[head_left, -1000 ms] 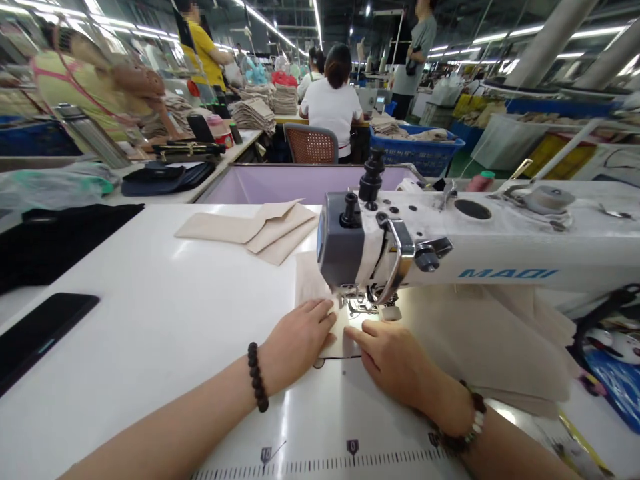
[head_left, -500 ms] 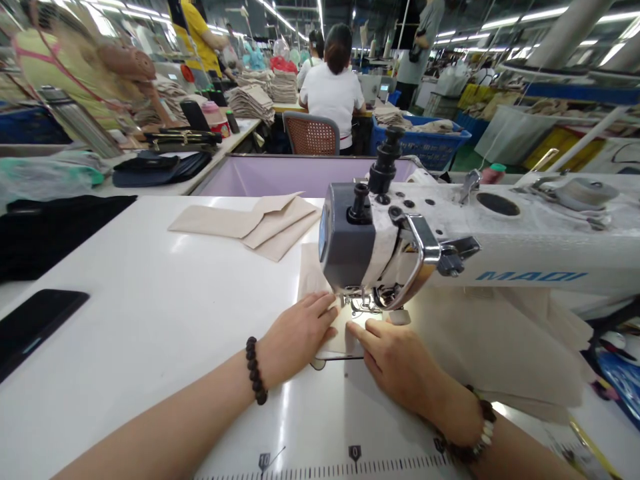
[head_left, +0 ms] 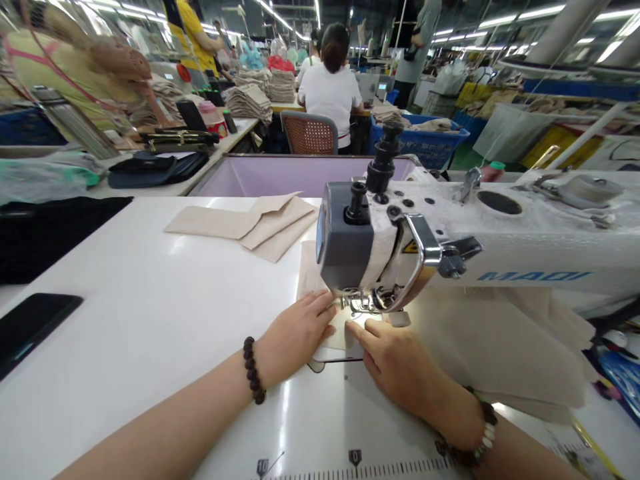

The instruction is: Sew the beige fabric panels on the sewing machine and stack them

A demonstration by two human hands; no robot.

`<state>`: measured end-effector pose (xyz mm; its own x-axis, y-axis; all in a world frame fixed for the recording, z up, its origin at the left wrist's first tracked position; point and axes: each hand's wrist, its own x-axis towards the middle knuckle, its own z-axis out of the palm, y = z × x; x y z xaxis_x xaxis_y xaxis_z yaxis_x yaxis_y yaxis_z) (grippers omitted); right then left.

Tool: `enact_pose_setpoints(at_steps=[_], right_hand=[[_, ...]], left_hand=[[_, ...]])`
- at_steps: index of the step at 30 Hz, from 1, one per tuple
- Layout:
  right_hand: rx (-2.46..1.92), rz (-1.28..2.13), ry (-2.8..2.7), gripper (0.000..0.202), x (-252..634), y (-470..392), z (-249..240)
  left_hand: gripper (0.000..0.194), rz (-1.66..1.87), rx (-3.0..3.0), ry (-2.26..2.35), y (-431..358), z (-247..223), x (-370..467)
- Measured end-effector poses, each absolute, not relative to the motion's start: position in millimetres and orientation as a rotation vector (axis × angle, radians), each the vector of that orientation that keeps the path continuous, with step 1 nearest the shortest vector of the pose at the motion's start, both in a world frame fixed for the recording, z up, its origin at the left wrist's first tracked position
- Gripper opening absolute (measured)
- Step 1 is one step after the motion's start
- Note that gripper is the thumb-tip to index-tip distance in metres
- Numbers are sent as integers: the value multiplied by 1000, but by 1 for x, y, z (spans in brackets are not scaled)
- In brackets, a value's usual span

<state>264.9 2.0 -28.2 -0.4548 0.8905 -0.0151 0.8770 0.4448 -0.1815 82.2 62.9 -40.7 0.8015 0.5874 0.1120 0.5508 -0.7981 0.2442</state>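
In the head view my left hand (head_left: 303,331) lies flat on a beige fabric piece (head_left: 310,270), its fingers stretched out toward the presser foot (head_left: 361,305) of the sewing machine (head_left: 350,243). My right hand (head_left: 400,357) rests palm down just right of the foot, its index finger extended onto the lit sewing area and the other fingers slightly bent. Neither hand grips anything. The fabric runs under the machine head, which hides part of it. More beige fabric (head_left: 495,340) is spread beneath the machine arm on the right.
Folded beige pieces (head_left: 250,223) lie behind the work area on the white table (head_left: 150,313). A dark phone (head_left: 37,327) and black cloth (head_left: 55,230) are at left. A lilac bin (head_left: 300,175) stands beyond the table's far edge. A person (head_left: 330,90) sits farther back.
Both hands stay in place beside the presser foot. The fabric's near edge appears slightly farther from me. The whole view has shifted a little.
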Motion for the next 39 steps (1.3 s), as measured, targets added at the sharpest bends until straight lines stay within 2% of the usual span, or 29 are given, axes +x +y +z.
enact_pose_setpoints(at_steps=[9,20,39], right_hand=[[-1518,332,-2652,21,268,0,-24],[-1622,238,-2586,37,264,5,-28],[-1679,231,-2605,37,262,5,-24]], left_hand=[[16,126,2799,651,45,-31,82],[19,237,2727,739,58,-33,85],[14,336,2770,911,69,-44,88]])
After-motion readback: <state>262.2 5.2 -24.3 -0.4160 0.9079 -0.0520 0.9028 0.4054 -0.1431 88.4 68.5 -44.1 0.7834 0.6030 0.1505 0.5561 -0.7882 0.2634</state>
